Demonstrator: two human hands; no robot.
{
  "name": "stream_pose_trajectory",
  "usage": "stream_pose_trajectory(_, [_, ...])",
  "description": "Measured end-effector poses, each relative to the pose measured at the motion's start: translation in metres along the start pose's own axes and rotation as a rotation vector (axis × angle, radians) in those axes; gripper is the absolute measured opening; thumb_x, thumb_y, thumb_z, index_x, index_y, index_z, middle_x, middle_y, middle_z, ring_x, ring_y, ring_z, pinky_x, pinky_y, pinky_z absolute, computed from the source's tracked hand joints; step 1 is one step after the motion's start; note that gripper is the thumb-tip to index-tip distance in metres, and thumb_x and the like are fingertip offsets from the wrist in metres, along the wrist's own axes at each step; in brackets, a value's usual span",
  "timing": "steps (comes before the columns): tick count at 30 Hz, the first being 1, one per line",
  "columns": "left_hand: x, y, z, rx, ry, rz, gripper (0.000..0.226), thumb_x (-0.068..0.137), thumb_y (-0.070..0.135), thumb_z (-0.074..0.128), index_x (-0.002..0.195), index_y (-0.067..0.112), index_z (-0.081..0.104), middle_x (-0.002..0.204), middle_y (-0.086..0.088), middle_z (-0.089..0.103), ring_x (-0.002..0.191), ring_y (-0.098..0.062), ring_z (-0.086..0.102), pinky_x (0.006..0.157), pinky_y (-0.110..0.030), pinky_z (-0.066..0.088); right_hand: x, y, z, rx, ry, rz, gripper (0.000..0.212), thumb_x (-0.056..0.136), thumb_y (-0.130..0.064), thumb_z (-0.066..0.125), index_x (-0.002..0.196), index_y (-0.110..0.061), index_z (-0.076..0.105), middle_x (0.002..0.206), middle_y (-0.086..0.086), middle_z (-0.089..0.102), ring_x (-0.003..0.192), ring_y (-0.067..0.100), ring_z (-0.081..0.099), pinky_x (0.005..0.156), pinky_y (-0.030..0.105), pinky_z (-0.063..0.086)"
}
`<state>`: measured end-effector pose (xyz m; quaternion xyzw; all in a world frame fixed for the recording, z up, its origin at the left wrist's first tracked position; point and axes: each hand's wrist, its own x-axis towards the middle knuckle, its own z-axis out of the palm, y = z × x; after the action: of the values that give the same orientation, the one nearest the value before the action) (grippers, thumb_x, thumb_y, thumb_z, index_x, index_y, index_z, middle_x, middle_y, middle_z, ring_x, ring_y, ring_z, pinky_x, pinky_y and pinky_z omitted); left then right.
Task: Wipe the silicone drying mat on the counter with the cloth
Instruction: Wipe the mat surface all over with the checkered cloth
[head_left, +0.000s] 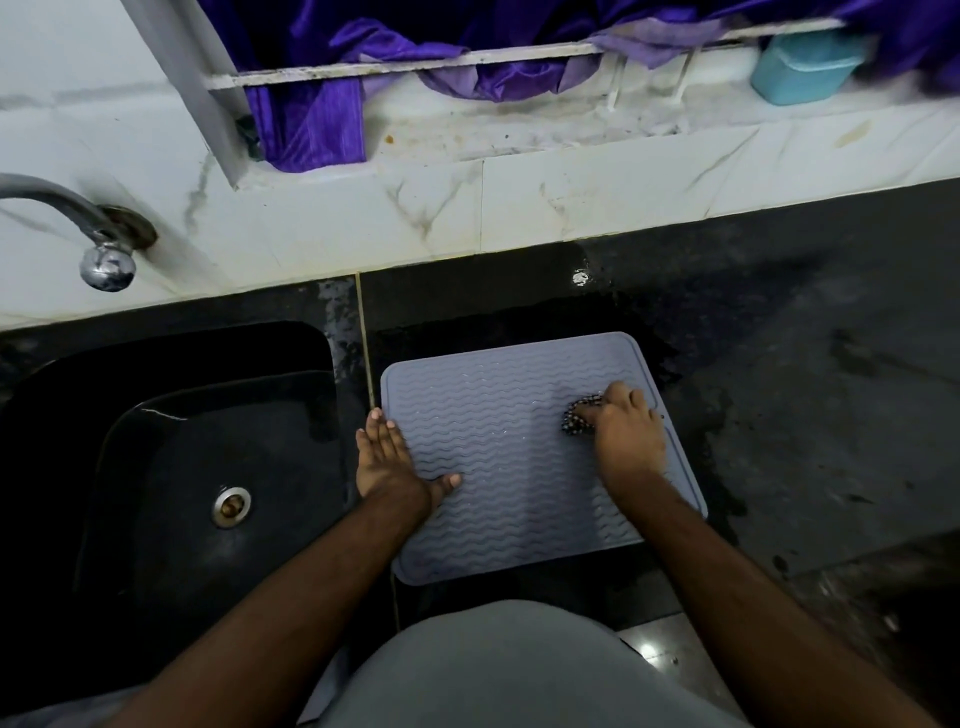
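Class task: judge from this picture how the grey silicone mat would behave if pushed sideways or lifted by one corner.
The mat would probably flop if lifted: it is thin and lies flat. It may slide when pushed, since the counter around it looks wet and the left hand presses on its edge. The right hand grips the cloth.

Left hand (388, 462), centre-left of frame: flat, palm down, fingers straight, thumb spread rightward. Right hand (626, 436), right of centre: fingers curled, knuckles up. Both bare forearms enter from the lower edge.
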<state>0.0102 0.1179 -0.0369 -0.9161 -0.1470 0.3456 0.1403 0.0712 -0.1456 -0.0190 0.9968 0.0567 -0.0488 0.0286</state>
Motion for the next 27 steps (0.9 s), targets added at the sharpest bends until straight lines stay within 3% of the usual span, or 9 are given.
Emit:
stream_pose_trajectory(7, [0.000, 0.001, 0.004, -0.030, -0.002, -0.004, 0.126, 0.079, 0.092, 0.007, 0.149, -0.009, -0.023, 0.159, -0.026, -0.029, 0.147, -0.037, -0.032, 0.122, -0.050, -0.012, 0.007, 0.002, -0.010, -0.058, -0.033, 0.136, 0.031, 0.095, -0.014, 0.053, 0.122, -0.024, 0.065, 0.128, 0.009, 0.046, 0.121, 0.029, 0.045, 0.098, 0.041, 0.044])
stream_pose_trajectory(12, [0.002, 0.001, 0.001, -0.027, -0.041, -0.002, 0.129, 0.076, 0.095, 0.007, 0.149, -0.007, -0.025, 0.159, -0.024, -0.031, 0.146, -0.036, -0.035, 0.121, -0.051, -0.016, -0.004, -0.044, 0.007, 0.172, -0.044, -0.184, 0.037, 0.098, -0.024, 0.055, 0.134, -0.031, 0.060, 0.122, 0.007, 0.043, 0.116, 0.028, 0.043, 0.097, 0.041, 0.047])
stream_pose_trajectory(15, [0.001, 0.001, -0.002, -0.012, -0.066, -0.002, 0.129, 0.076, 0.094, 0.008, 0.149, -0.007, -0.025, 0.159, -0.023, -0.031, 0.145, -0.036, -0.035, 0.121, -0.051, -0.017, -0.015, -0.057, 0.026, 0.151, -0.022, -0.187, 0.040, 0.097, -0.021, 0.054, 0.137, -0.025, 0.057, 0.129, 0.012, 0.041, 0.121, 0.032, 0.038, 0.099, 0.044, 0.046])
stream_pose_trajectory(23, [-0.003, 0.005, -0.016, 0.058, -0.154, -0.040, 0.128, 0.078, 0.094, 0.009, 0.148, -0.008, -0.025, 0.160, -0.023, -0.030, 0.146, -0.037, -0.034, 0.121, -0.051, -0.015, -0.012, -0.004, 0.020, 0.049, 0.019, -0.136, 0.041, 0.095, -0.024, 0.055, 0.135, -0.035, 0.057, 0.138, 0.009, 0.038, 0.120, 0.030, 0.038, 0.098, 0.044, 0.039])
stream_pose_trajectory(27, [-0.003, 0.008, -0.019, 0.096, -0.170, -0.051, 0.126, 0.079, 0.092, 0.008, 0.149, -0.008, -0.023, 0.161, -0.024, -0.026, 0.147, -0.039, -0.031, 0.121, -0.052, -0.014, -0.007, 0.024, 0.019, 0.002, 0.085, -0.072, 0.034, 0.092, -0.023, 0.057, 0.122, -0.035, 0.067, 0.129, 0.010, 0.045, 0.109, 0.031, 0.043, 0.088, 0.045, 0.043])
